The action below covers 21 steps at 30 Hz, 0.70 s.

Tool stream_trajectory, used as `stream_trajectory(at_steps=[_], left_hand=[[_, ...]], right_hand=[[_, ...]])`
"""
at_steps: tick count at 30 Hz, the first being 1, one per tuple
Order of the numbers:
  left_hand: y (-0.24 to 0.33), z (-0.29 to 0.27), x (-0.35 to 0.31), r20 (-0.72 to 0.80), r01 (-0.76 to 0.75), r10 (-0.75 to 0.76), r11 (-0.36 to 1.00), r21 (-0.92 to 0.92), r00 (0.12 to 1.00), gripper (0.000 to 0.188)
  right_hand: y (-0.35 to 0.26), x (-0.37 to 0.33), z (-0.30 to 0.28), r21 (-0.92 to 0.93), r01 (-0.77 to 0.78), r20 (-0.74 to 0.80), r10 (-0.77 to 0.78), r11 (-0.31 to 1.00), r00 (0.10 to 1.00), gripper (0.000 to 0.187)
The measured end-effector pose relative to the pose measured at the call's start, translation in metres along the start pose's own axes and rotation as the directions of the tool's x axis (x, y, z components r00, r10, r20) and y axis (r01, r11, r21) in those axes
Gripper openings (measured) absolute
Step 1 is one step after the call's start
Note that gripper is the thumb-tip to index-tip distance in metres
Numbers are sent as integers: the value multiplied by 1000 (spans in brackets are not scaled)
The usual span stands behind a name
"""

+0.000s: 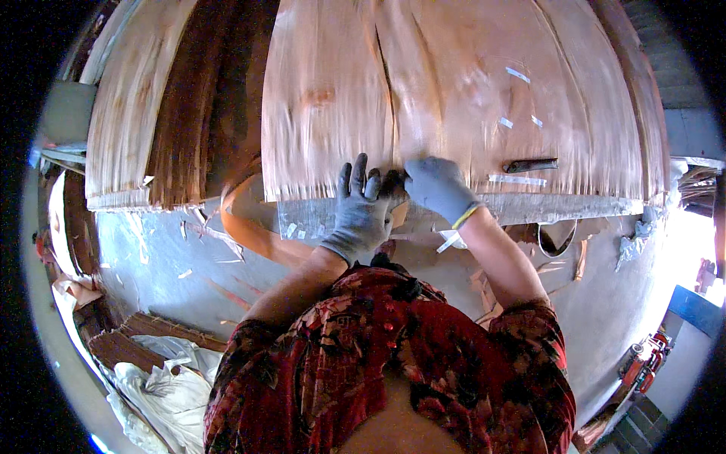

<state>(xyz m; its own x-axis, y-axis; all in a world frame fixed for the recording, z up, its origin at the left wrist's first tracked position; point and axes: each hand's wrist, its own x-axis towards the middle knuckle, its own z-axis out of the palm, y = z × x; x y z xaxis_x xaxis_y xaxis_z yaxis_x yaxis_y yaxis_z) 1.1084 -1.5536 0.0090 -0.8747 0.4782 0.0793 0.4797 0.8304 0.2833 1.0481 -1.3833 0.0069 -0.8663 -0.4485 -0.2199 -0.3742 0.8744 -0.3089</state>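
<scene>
A wide sheet of pale wood veneer [333, 106] lies before me, with a long dark split [384, 68] running toward its near edge. My left hand [359, 216], in a grey glove with darkened fingertips, rests on that edge left of the split, fingers spread. On the other side, my right hand [439, 185], gloved too, is closed with its knuckles up and its fingertips at the split. Whatever it pinches is hidden. A small tan piece [398, 215] shows between the hands. To the right lies a dark-handled tool [531, 164], perhaps a knife, above a white tape strip [517, 180].
Short tape pieces [518, 74] stick to the sheet. More veneer [132, 106] and a dark brown strip [185, 98] lie at left. Veneer scraps litter the grey floor [166, 257]. White plastic sheeting [166, 386] lies lower left, and a red machine [646, 363] stands lower right.
</scene>
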Motion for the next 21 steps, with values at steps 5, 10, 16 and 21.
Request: stream_trajectory(at_steps=[5,10,16,21], left_hand=[[1,11,2,-48,19,-16,998,65,999,58],[-2,16,2,-30,68,-66,994,84,997,55],[-14,-11,8,64,-10,13,999,-37,998,66],[-55,-24,40,83,37,-16,966,-256,996,85]], right_hand=[[-8,-19,18,253,-107,-48,123,961,991,20],[-25,-52,8,482,-206,76,193,852,978,27],[6,15,-13,942,26,-110,234,336,966,12],[3,59,0,990,-100,65,303,103,951,12]])
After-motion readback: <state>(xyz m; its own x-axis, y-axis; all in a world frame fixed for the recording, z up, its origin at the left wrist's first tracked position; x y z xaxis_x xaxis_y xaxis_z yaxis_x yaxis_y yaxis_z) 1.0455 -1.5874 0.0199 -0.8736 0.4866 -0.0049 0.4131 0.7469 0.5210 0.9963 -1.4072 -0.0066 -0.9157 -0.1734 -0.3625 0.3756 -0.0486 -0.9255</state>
